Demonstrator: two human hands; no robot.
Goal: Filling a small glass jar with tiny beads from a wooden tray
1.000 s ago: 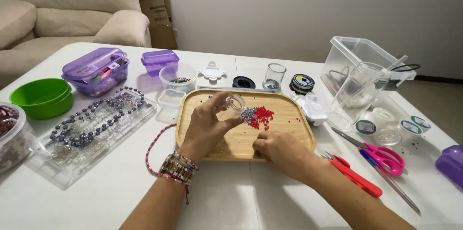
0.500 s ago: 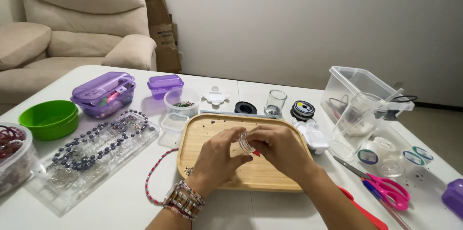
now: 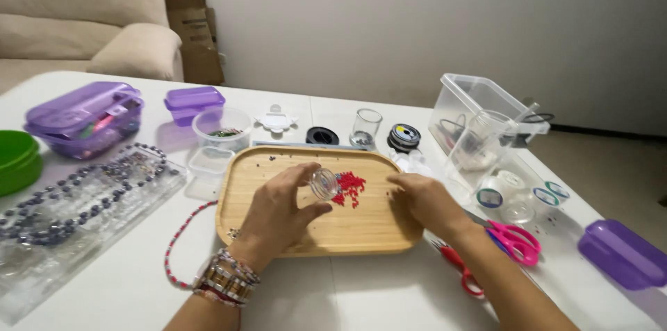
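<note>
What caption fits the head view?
Left hand tips a small jar over red beads on a wooden tray.

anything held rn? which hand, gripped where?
Left hand holds a small clear jar by its sides, fingertip grip, tipped over the red beads on the wooden tray. Right hand holds nothing; it rests on the tray.

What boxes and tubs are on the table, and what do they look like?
Big purple lidded box: far left, rounded.
Small purple box: behind the wooden tray, shut.
Green bowl: left edge, round.
Clear bin: right, open.
Purple box: right edge.
Tiny clear jar: in the left hand, tipped.
</note>
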